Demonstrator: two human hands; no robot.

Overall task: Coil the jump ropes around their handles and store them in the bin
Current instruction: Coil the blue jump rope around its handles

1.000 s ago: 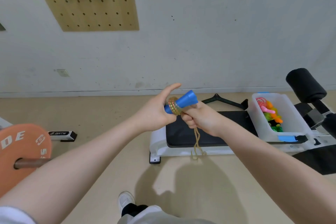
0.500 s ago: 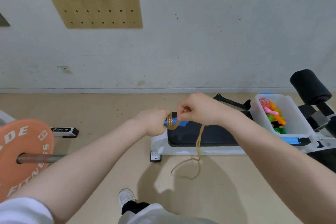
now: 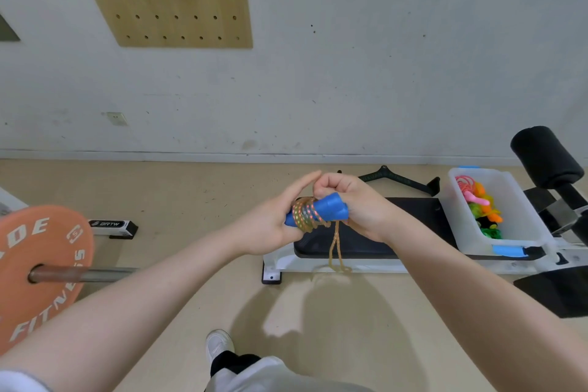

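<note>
L hand (image 3: 270, 229) grips blue handle (image 3: 329, 208) w/ rope (image 3: 305, 215) coiled, R hand (image 3: 356, 204) pinches rope, bin (image 3: 471, 234) at counter's R end

Both forearms are bare down to the hands (image 3: 321, 210), with no watch, ring or band on either. A white short sleeve (image 3: 19, 380) shows at the left shoulder. Below are light grey shorts (image 3: 270, 375), a black sock (image 3: 229, 361) and a white sneaker (image 3: 218, 342).
</note>
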